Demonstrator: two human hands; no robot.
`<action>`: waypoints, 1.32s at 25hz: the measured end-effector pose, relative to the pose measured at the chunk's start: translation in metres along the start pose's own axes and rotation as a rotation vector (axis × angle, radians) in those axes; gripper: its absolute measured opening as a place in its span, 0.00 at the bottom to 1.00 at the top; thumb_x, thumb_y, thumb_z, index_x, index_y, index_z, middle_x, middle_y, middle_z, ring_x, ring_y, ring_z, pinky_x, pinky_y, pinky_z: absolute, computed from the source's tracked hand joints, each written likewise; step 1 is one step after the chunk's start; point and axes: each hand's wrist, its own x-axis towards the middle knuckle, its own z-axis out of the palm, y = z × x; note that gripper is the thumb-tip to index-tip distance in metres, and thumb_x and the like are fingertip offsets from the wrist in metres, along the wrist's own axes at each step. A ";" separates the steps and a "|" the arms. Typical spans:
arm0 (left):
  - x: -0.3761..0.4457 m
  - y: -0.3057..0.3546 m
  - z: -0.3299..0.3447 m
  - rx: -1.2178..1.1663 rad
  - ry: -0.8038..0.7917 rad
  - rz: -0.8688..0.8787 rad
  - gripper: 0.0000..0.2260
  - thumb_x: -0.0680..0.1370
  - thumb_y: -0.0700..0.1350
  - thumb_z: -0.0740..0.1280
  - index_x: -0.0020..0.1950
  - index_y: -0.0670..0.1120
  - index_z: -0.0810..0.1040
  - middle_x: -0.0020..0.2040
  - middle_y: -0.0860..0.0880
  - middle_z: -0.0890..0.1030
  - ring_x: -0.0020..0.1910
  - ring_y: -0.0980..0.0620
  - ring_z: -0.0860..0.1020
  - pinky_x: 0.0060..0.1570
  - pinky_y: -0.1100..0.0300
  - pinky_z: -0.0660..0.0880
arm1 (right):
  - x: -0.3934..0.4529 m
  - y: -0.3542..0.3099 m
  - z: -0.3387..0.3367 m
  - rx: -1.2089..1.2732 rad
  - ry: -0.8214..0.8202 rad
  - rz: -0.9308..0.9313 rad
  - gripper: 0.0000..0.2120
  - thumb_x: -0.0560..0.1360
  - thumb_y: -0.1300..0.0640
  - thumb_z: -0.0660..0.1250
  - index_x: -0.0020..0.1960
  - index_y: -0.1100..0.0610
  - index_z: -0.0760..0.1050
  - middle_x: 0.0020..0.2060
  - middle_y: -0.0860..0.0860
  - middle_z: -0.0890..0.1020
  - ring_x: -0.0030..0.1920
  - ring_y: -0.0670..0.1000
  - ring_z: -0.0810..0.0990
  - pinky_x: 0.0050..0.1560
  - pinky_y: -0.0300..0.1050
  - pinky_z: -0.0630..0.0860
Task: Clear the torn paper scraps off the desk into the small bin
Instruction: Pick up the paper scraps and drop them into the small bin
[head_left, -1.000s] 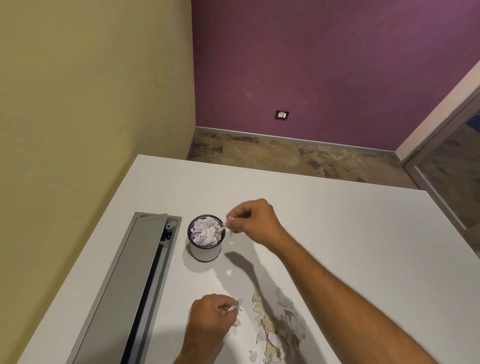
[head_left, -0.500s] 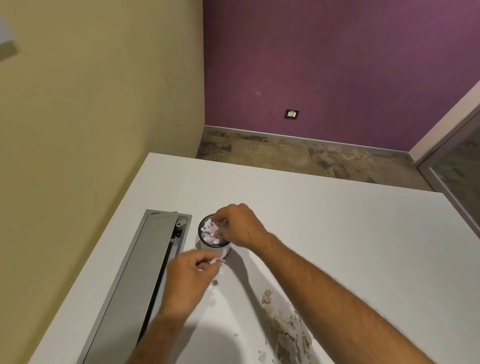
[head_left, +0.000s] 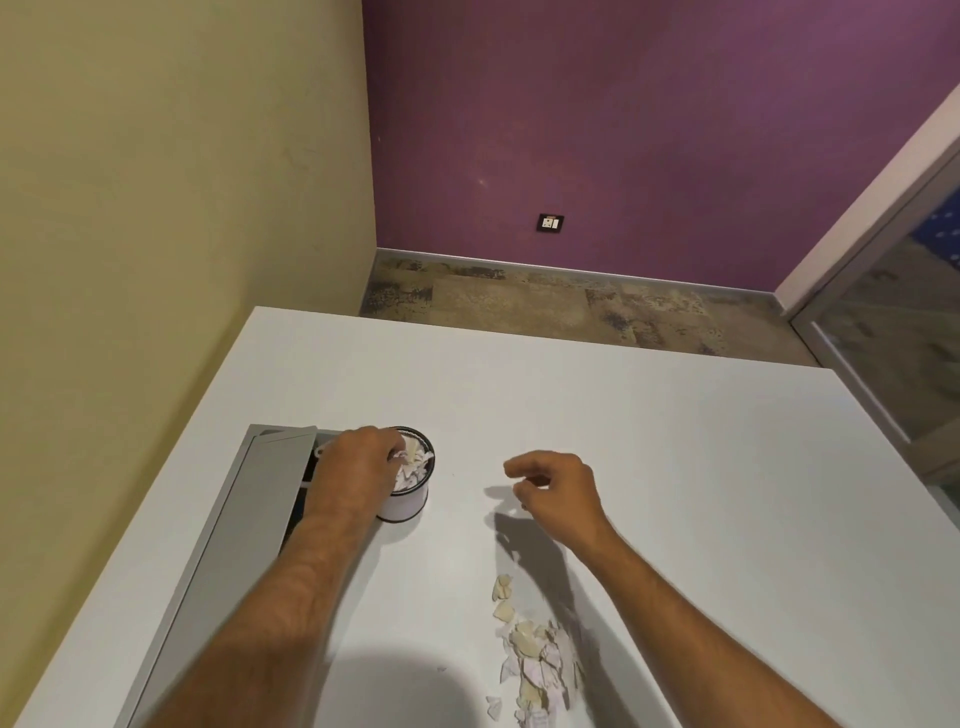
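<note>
A small white bin (head_left: 409, 508) with a dark rim stands on the white desk (head_left: 675, 493), filled to the brim with torn paper scraps (head_left: 417, 464). My left hand (head_left: 358, 470) reaches over the bin's left side, its curled fingertips down among the scraps at the mouth; a pinched scrap cannot be made out. To the right of the bin, my right hand (head_left: 558, 488) hovers above the desk with loosely curled fingers and nothing in it. A pile of several torn scraps (head_left: 535, 660) lies on the desk near me, below the right forearm.
A long grey cable-tray lid (head_left: 223, 551) is set into the desk just left of the bin, along the yellow wall. Beyond the desk's far edge (head_left: 519, 335) is patterned floor, with a glass door (head_left: 893, 338) at the right.
My left hand has carried its scrap up to the bin's mouth. My right hand has left the bin and moved right, empty. The camera shifted slightly.
</note>
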 end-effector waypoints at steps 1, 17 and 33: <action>0.001 -0.001 0.003 0.095 -0.045 0.044 0.06 0.77 0.43 0.67 0.50 0.46 0.83 0.49 0.45 0.84 0.50 0.43 0.78 0.47 0.56 0.75 | -0.005 0.010 -0.006 -0.026 -0.001 0.019 0.15 0.71 0.69 0.67 0.50 0.53 0.84 0.45 0.44 0.85 0.45 0.37 0.81 0.46 0.27 0.76; -0.098 0.047 0.071 0.063 -0.613 0.455 0.29 0.78 0.46 0.65 0.76 0.54 0.57 0.75 0.54 0.60 0.72 0.51 0.59 0.71 0.54 0.63 | -0.060 0.081 -0.027 -0.684 -0.389 -0.054 0.20 0.73 0.60 0.58 0.64 0.58 0.72 0.58 0.55 0.75 0.63 0.58 0.70 0.60 0.53 0.73; -0.126 0.041 0.139 0.123 -0.531 0.370 0.06 0.67 0.45 0.66 0.33 0.47 0.70 0.35 0.52 0.74 0.34 0.54 0.77 0.30 0.62 0.69 | -0.079 0.109 -0.006 -0.889 -0.375 -0.390 0.09 0.75 0.56 0.62 0.48 0.52 0.82 0.46 0.48 0.82 0.47 0.52 0.78 0.39 0.45 0.75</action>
